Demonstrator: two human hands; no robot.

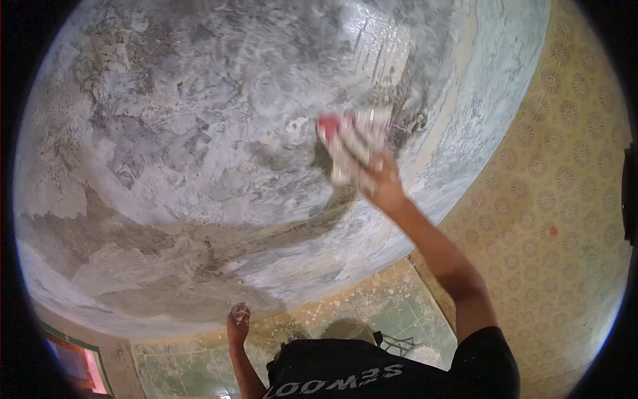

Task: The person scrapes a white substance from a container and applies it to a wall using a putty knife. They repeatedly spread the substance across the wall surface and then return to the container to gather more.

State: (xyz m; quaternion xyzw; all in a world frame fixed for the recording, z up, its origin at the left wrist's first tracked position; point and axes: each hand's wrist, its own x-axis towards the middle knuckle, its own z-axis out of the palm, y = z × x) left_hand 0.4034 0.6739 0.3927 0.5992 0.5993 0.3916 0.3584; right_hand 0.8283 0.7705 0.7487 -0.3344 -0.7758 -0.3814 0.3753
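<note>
My right hand is raised against the grey, patchy plastered wall. Its fingers press round a flat, pale tool with a red patch, blurred by motion. The tool lies against the wall, just below a wet, shiny streaked area. Low at the left, my left hand hangs near the wall's lower edge, its fingers curled and coated with whitish paste. Whether it holds anything is too small to tell.
A yellow wall with round patterns stands at the right. Below lies a green tiled floor spattered with pale spots, with a whitish round container near my body. A doorway or window with an orange frame shows at the lower left.
</note>
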